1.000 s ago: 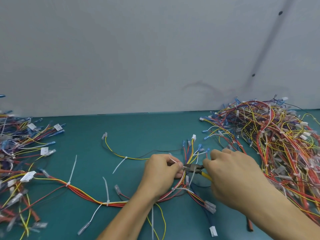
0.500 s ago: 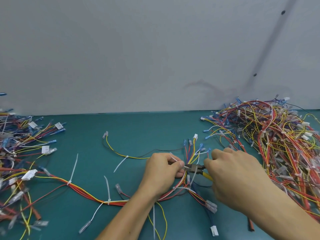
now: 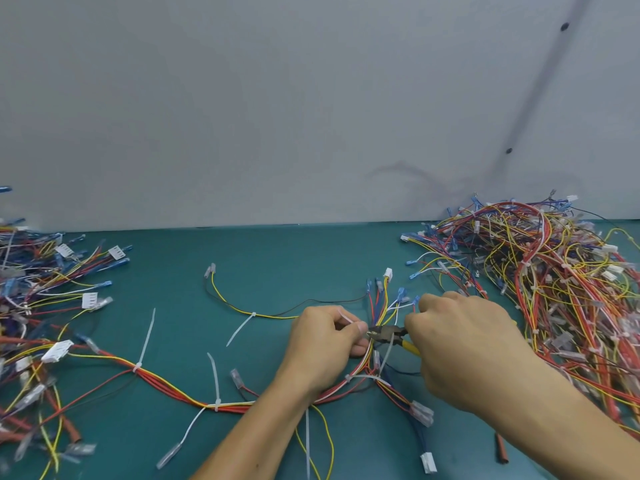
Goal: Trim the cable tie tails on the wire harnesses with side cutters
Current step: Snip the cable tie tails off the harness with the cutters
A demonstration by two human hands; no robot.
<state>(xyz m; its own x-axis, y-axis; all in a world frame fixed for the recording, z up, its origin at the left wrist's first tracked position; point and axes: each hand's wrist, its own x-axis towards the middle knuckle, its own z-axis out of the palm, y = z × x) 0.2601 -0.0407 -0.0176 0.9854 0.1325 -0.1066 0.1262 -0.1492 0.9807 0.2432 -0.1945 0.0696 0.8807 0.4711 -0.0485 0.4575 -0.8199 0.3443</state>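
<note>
Left hand point(image 3: 329, 337) pinches cable tie tail point(image 3: 346, 316); right hand point(image 3: 464, 344) curls round side cutters point(image 3: 388, 332), 3 o'clock of left. Harness point(image 3: 194, 395) at 6 o'clock: likely light, floppy; tail springy, best gripped near tip

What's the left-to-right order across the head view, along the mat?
left harness pile → long tie tail → second tie tail → left hand, pinching a third tail → side cutters → right hand, gripping them → right harness pile
</note>
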